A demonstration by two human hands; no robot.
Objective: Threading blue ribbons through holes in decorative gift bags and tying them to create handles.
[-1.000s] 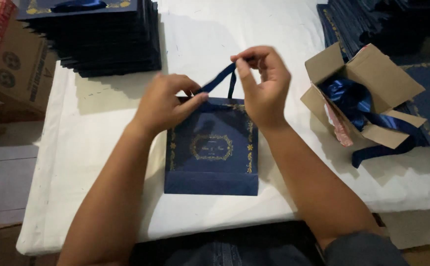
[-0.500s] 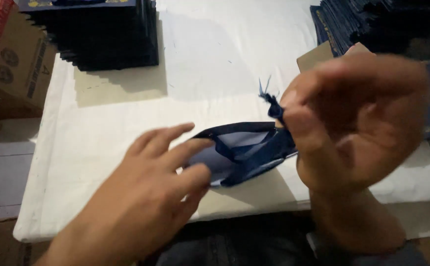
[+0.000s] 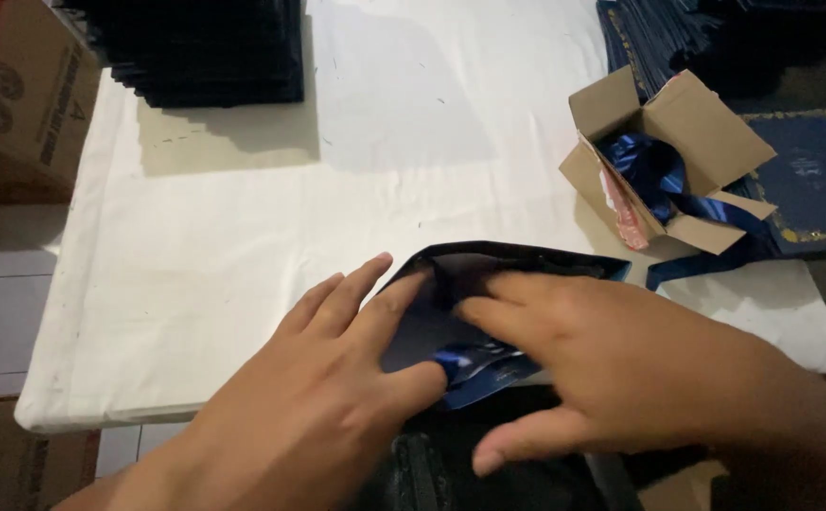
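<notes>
A dark blue paper gift bag [image 3: 512,260] lies on its side at the near edge of the white table [image 3: 243,246], its mouth open toward me. My left hand [image 3: 333,397] presses on the bag's left side with the fingers spread. My right hand [image 3: 612,364] lies flat over the bag's mouth, with fingers reaching inside. A piece of shiny blue ribbon [image 3: 474,369] shows between the two hands.
A small open cardboard box [image 3: 687,123] holding blue ribbon stands at the right. Stacks of dark blue bags sit at the back left [image 3: 205,47] and back right [image 3: 678,28]. A large cardboard carton [image 3: 16,95] stands left of the table.
The bag lay flat with both hands at its ribbon handle, was then lifted open, and now lies on its side with both hands pressed on it.
</notes>
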